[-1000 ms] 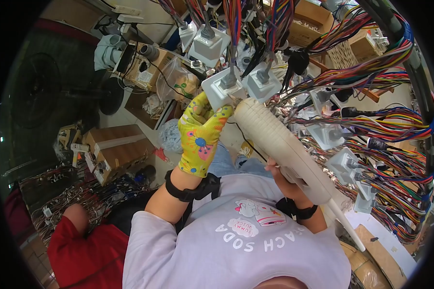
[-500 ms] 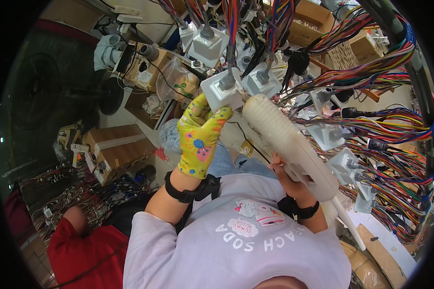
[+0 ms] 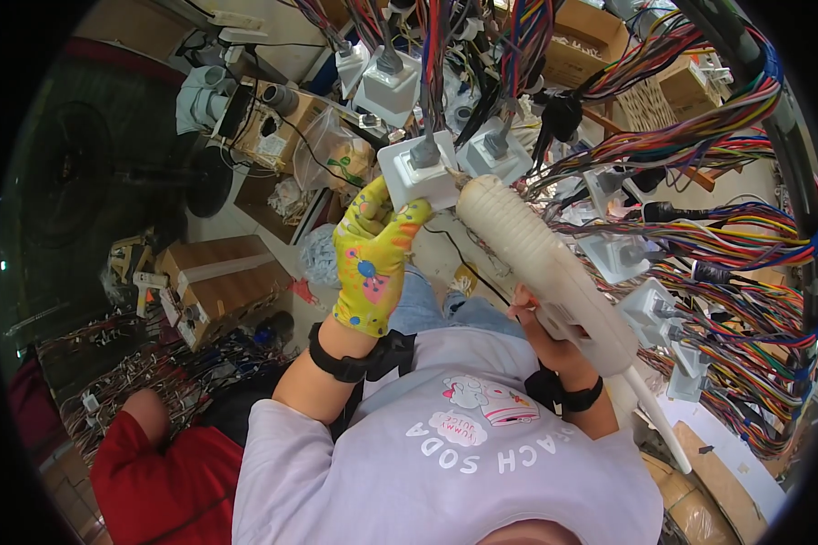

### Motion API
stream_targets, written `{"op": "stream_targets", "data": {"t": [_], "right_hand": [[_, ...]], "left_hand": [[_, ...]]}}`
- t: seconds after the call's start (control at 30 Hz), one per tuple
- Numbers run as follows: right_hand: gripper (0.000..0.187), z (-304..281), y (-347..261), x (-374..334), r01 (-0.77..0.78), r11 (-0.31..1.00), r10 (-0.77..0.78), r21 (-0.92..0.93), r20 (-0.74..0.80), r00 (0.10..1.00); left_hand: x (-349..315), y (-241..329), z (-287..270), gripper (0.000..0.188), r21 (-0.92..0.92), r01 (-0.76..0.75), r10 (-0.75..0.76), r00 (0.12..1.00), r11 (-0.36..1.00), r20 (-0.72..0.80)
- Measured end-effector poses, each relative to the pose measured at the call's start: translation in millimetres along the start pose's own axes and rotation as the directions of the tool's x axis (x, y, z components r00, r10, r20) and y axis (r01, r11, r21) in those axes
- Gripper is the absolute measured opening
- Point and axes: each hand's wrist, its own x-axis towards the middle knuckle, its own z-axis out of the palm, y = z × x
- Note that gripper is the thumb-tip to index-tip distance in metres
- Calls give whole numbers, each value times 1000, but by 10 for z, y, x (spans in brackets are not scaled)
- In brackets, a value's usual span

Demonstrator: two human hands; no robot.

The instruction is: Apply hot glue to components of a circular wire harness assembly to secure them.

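My left hand (image 3: 370, 268), in a yellow patterned glove, grips the lower edge of a white square plastic housing (image 3: 433, 189). A grey plug-like piece (image 3: 423, 154) sits on the housing, and a bundle of coloured wires (image 3: 436, 64) runs up from it. My bare right hand (image 3: 554, 338) is closed round a whitish hot glue gun (image 3: 547, 259), whose body hides part of the fingers. The gun's nozzle end lies at the right side of the housing; whether it touches cannot be told. A white glue stick (image 3: 659, 422) sticks out of the gun's rear.
Another white housing (image 3: 494, 153) hangs just right of the held one, with one more (image 3: 387, 89) behind. Several wire bundles (image 3: 700, 236) with white housings hang from a dark curved rail (image 3: 732, 36) at right. Cardboard boxes (image 3: 227, 272) and a person's red sleeve (image 3: 168, 481) are at left.
My left hand has shifted slightly down and left, and the housing has tilted a little. The glue gun stays almost in place beside it.
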Motion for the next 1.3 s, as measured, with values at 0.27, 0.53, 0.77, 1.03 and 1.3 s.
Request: {"op": "stream_targets", "data": {"t": [0.27,0.53,0.77,1.03,1.3], "right_hand": [[37,1,-31,0,-36,973,35,229,9,999],[42,-1,-28,4,-77,993,89,-93,126,988],[30,98,-33,52,-83,976,78,200,33,996],[29,124,33,0,-64,934,74,351,-17,997],[25,90,53,-22,-224,974,222,34,39,974]], "left_hand": [[69,-129,-124,37,-464,249,-179,965,850,190],[-23,-121,-121,28,351,-341,236,921,872,309],[144,-327,-187,25,489,-731,575,679,475,457],[176,-430,-287,41,440,-533,371,836,722,405],[136,-300,-199,34,383,-457,311,869,803,385]]}}
